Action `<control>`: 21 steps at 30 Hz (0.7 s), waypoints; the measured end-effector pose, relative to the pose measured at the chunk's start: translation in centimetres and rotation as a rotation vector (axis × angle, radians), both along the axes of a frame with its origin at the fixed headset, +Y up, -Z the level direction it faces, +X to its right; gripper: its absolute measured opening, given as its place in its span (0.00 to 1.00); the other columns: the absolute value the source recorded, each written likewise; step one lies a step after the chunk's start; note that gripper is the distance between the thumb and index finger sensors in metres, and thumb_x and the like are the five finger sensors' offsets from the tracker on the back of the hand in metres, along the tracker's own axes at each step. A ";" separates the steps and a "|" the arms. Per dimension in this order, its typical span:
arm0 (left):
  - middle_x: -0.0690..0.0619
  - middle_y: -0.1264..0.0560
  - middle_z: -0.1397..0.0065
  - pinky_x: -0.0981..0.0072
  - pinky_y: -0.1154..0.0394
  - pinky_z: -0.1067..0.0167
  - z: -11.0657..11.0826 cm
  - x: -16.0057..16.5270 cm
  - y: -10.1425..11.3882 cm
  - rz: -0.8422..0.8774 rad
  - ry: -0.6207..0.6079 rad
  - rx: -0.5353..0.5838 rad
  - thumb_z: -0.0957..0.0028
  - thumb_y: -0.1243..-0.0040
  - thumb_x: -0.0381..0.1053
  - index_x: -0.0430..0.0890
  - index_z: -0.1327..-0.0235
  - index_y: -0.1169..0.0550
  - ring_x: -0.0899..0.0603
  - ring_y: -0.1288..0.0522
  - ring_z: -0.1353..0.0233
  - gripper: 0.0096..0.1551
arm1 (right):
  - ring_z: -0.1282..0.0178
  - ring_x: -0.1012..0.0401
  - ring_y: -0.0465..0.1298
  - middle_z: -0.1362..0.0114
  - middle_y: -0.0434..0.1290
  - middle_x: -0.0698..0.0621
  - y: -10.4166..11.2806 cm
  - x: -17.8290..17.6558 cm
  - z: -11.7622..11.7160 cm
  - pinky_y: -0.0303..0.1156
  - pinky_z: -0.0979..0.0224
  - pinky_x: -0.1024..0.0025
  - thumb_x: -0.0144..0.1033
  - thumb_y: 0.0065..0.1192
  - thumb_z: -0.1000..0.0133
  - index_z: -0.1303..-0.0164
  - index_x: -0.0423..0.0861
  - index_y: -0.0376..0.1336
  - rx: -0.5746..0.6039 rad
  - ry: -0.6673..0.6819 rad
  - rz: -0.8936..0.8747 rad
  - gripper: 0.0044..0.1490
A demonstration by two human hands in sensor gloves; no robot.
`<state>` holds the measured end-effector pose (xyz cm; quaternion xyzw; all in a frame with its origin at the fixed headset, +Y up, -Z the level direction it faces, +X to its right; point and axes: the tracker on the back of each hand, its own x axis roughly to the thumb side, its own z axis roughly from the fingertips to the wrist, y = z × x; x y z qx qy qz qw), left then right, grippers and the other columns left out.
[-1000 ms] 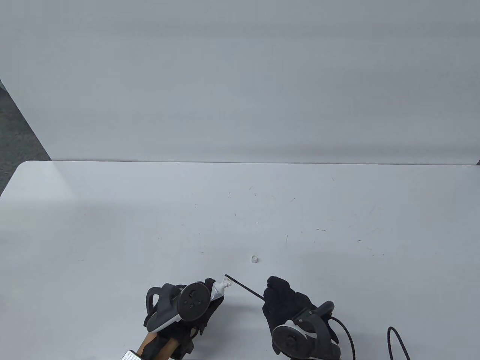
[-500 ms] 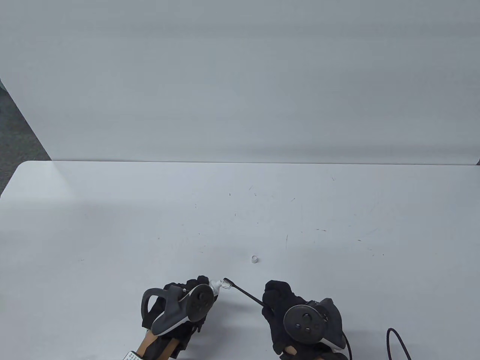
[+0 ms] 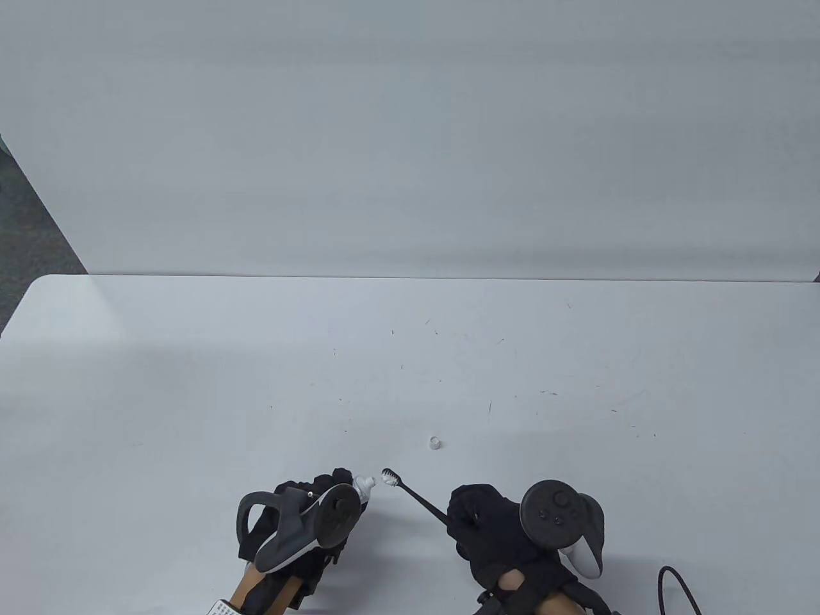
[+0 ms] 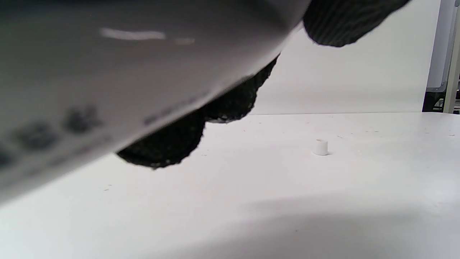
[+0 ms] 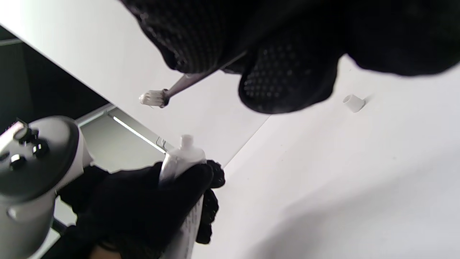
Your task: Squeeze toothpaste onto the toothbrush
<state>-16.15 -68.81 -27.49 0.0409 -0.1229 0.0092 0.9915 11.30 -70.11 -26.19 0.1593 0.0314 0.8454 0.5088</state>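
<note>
My left hand [image 3: 301, 522] grips the toothpaste tube [image 3: 362, 488] around its body, fingers [image 5: 172, 190] wrapped closed on it, with the open nozzle [image 5: 186, 140] pointing to my right, toward the brush. My right hand [image 3: 493, 525] holds the toothbrush [image 3: 416, 496] by the lower end of its thin dark handle, fingers closed around it; the handle runs up and to my left from that hand, ending in the bristle head [image 3: 389, 476]. The relation that matters: the bristle head lies just beside the nozzle, on the nozzle's right, with a narrow gap between the two in the table view, and the right wrist view likewise shows them apart. The long axis of the tube and the long axis of the brush point roughly at each other, nose to nose. The bristles appear white, possibly carrying paste, though at this size I cannot tell paste from bristle (the right wrist view is no clearer). The left hand is the nearer to the meeting point, since the nozzle sits just past its fingers. In my judgement, nozzle and bristles must meet for any squeeze to land. The tube's cap [image 3: 435, 442] stands alone on the worktop [image 3: 192, 384], beyond both hands.
</note>
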 end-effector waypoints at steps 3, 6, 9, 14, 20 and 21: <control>0.44 0.16 0.47 0.39 0.18 0.58 0.0 -0.1 -0.1 0.015 -0.002 -0.006 0.64 0.40 0.74 0.42 0.42 0.21 0.29 0.13 0.53 0.46 | 0.63 0.53 0.83 0.35 0.70 0.36 -0.2 1.6 -0.5 0.82 0.64 0.52 0.31 0.64 0.54 0.53 0.34 0.70 -0.055 -0.072 -0.147 0.23; 0.44 0.16 0.47 0.40 0.18 0.58 -0.1 -0.2 0.0 0.041 -0.003 -0.013 0.64 0.40 0.74 0.42 0.42 0.20 0.29 0.13 0.53 0.46 | 0.63 0.52 0.83 0.36 0.71 0.37 -0.3 3.5 -0.8 0.81 0.63 0.51 0.33 0.63 0.53 0.50 0.41 0.69 -0.072 -0.178 -0.288 0.22; 0.44 0.16 0.48 0.40 0.18 0.58 -0.1 -0.3 0.0 0.059 0.001 -0.018 0.64 0.39 0.74 0.42 0.42 0.20 0.29 0.13 0.53 0.46 | 0.66 0.53 0.83 0.43 0.76 0.42 -0.6 5.5 -1.1 0.81 0.66 0.52 0.31 0.65 0.53 0.45 0.48 0.69 -0.078 -0.311 -0.397 0.25; 0.44 0.16 0.48 0.40 0.18 0.58 -0.1 -0.4 -0.1 0.064 0.001 -0.014 0.64 0.39 0.74 0.43 0.42 0.20 0.29 0.13 0.53 0.46 | 0.70 0.55 0.83 0.47 0.78 0.44 -1.1 7.9 -1.7 0.81 0.70 0.55 0.28 0.65 0.54 0.39 0.52 0.68 -0.036 -0.484 -0.335 0.30; 0.44 0.16 0.48 0.40 0.18 0.58 -0.1 -0.5 -0.2 0.071 -0.001 -0.019 0.64 0.39 0.74 0.43 0.42 0.20 0.29 0.13 0.53 0.46 | 0.73 0.57 0.81 0.48 0.78 0.43 -2.4 9.6 -2.8 0.80 0.74 0.59 0.28 0.65 0.55 0.42 0.53 0.72 -0.049 -0.585 -0.216 0.28; 0.44 0.16 0.48 0.40 0.18 0.58 -0.1 -0.5 -0.2 0.072 -0.001 -0.019 0.64 0.39 0.74 0.43 0.42 0.20 0.29 0.13 0.53 0.46 | 0.74 0.58 0.81 0.48 0.78 0.43 -2.7 9.7 -3.0 0.80 0.75 0.60 0.28 0.64 0.55 0.43 0.54 0.72 -0.055 -0.598 -0.180 0.28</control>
